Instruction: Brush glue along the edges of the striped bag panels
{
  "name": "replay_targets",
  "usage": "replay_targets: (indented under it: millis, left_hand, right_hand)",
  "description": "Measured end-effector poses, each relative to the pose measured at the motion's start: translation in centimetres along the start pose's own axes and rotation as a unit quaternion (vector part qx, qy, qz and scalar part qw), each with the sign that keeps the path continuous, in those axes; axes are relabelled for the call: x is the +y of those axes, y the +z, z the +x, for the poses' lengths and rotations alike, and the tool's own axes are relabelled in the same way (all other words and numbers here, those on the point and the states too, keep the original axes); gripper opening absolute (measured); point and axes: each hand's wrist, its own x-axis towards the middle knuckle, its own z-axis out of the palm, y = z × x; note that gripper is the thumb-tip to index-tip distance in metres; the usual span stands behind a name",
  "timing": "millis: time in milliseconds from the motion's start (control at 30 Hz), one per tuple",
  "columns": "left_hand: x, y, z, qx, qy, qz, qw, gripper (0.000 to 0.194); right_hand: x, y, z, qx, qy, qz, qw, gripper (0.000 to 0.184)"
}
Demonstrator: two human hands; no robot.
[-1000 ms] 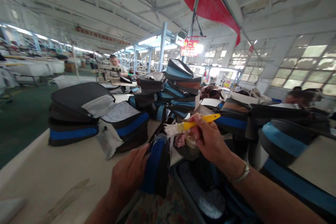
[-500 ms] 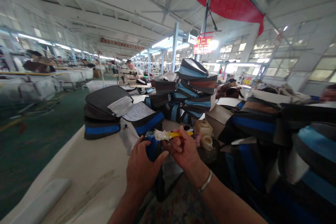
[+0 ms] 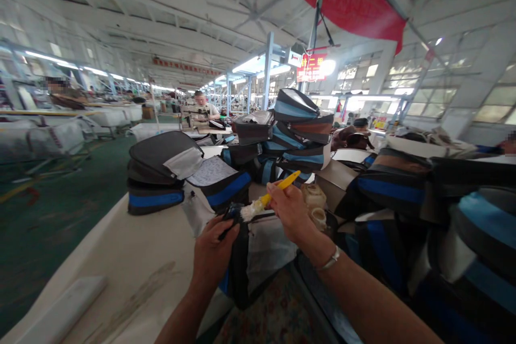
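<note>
My left hand point(image 3: 212, 250) is closed around the top edge of a black and blue bag panel point(image 3: 237, 274) standing upright at the near edge of the table point(image 3: 133, 263). My right hand point(image 3: 289, 209) pinches a yellow-handled brush point(image 3: 268, 197). Its whitish bristles touch the panel's top edge just above my left fingers. A light grey lining point(image 3: 266, 247) hangs from the panel below my right wrist, which wears a metal bracelet.
Stacks of black and blue bags point(image 3: 161, 177) point(image 3: 298, 134) crowd the far half of the table, and more lie at right point(image 3: 423, 215). Small cream-coloured pots point(image 3: 314, 199) sit behind my right hand. A white roll point(image 3: 60, 312) lies near left. People work at distant tables.
The brush handle has tipped upward and its bristles have dropped onto the panel's edge. My left hand has slid lower on the panel. The view has settled after swinging left.
</note>
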Motion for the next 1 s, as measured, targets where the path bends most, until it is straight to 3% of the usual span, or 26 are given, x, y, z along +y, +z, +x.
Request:
replay_targets:
  millis: [100,167,233,367,433,533,633,700,767,867,1000]
  left_hand:
    - [0.0,0.2,-0.4,0.006,0.000,-0.013,1.000,0.030]
    - [0.0,0.0,-0.5,0.010,-0.009,-0.006,1.000,0.030]
    - [-0.1,-0.1,-0.5,0.008,-0.019,0.007,1.000,0.030]
    - [-0.2,-0.3,-0.6,0.009,-0.018,0.014,1.000,0.029]
    - [-0.3,-0.1,-0.9,0.017,-0.001,0.012,1.000,0.025]
    - [-0.8,0.4,-1.5,0.046,0.036,0.016,0.998,0.017]
    - [-1.5,0.9,-2.1,0.080,0.057,0.036,0.995,0.012]
    - [-2.0,1.0,-2.6,0.100,0.068,0.047,0.992,0.011]
    - [-2.5,0.8,-3.2,0.115,0.086,0.055,0.988,0.009]
    - [-3.4,0.2,-4.4,0.124,0.103,0.046,0.986,0.010]
    - [-4.5,-0.7,-6.0,0.143,-0.002,-0.003,0.990,0.035]
  right_hand:
    - [0.6,1.0,0.8,0.020,-0.089,-0.170,0.981,0.027]
    - [0.4,1.1,1.2,0.045,-0.118,-0.212,0.969,0.027]
    - [0.1,1.0,1.1,0.060,-0.120,-0.202,0.970,0.030]
    - [-0.5,1.5,-0.3,-0.011,-0.138,-0.217,0.966,0.031]
    - [-0.7,2.0,-1.1,-0.017,-0.162,-0.242,0.956,0.031]
    - [-0.6,2.4,-1.7,0.030,-0.152,-0.220,0.963,0.034]
    - [0.3,2.0,-1.5,-0.018,-0.148,-0.214,0.965,0.037]
    - [1.1,1.4,-1.2,-0.018,-0.146,-0.233,0.961,0.038]
    - [1.6,0.4,-1.1,0.042,-0.104,-0.203,0.973,0.038]
    - [1.7,-1.5,-1.8,0.126,-0.031,-0.030,0.991,0.035]
    - [0.7,-3.2,-3.9,0.141,0.027,0.133,0.981,0.034]
